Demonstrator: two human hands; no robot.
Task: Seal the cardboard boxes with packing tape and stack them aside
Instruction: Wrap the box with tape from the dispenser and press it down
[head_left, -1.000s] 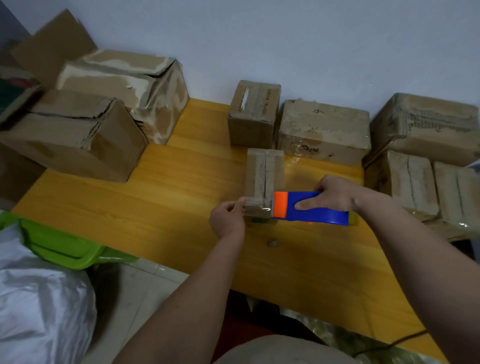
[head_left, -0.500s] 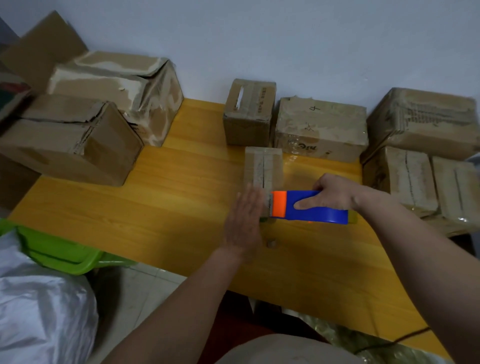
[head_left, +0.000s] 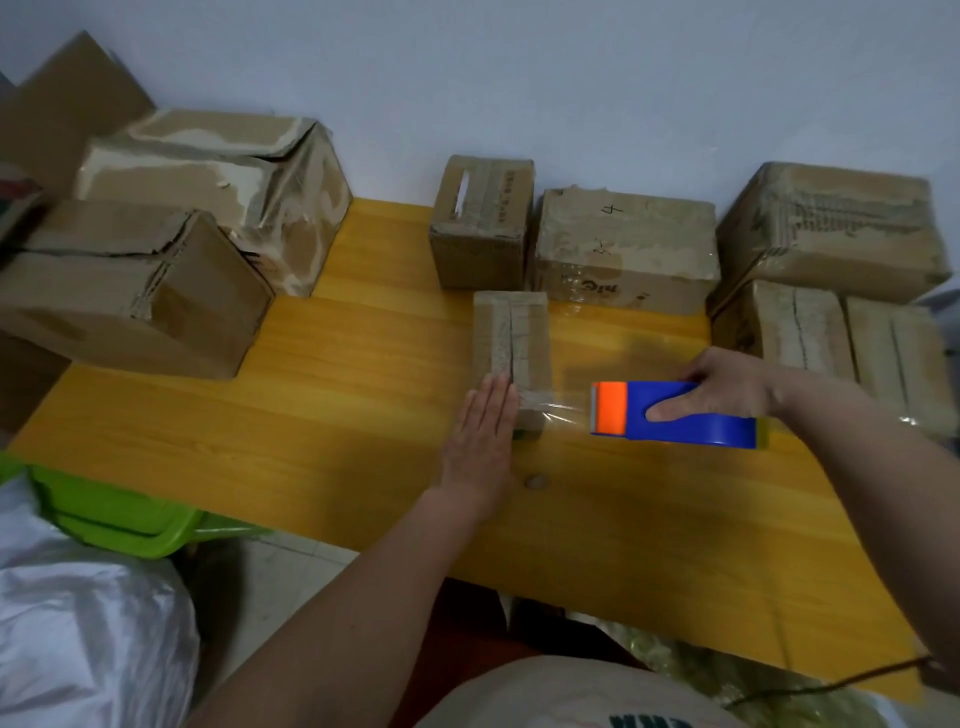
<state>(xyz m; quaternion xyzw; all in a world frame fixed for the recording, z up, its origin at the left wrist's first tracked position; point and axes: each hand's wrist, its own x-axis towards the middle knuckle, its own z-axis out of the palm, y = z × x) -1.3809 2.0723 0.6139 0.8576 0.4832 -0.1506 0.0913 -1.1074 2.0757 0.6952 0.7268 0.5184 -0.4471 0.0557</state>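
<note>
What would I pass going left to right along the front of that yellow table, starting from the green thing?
green plastic bin → left hand, flat against the small cardboard box → stretch of clear tape → blue and orange tape dispenser → right hand holding it.

Eight cardboard boxes stood around the yellow table (head_left: 363, 415): one small box (head_left: 511, 338) near its middle, two (head_left: 480, 223) (head_left: 623, 249) at its far edge, two big ones (head_left: 124, 291) (head_left: 218, 176) at its left end, three (head_left: 831, 228) (head_left: 789, 327) (head_left: 898, 358) at its right end. One blue tape dispenser (head_left: 675, 415) hung over it. One green bin (head_left: 119, 514) sat below its near left corner.
</note>
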